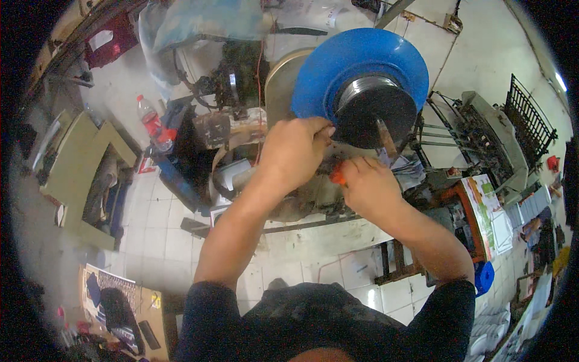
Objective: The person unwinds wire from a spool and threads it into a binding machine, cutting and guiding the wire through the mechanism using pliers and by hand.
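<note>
A person's left hand [294, 151] bunches its fingers beside the black-faced spool [368, 117], set against a blue disc [392, 51]; how tightly they close, and on what, cannot be told. The right hand [373, 190] curls its fingers around an orange-red piece [338, 175] nearer the body. A slipped grip could let the silvery winding [363, 85] loosen and tangle.
</note>
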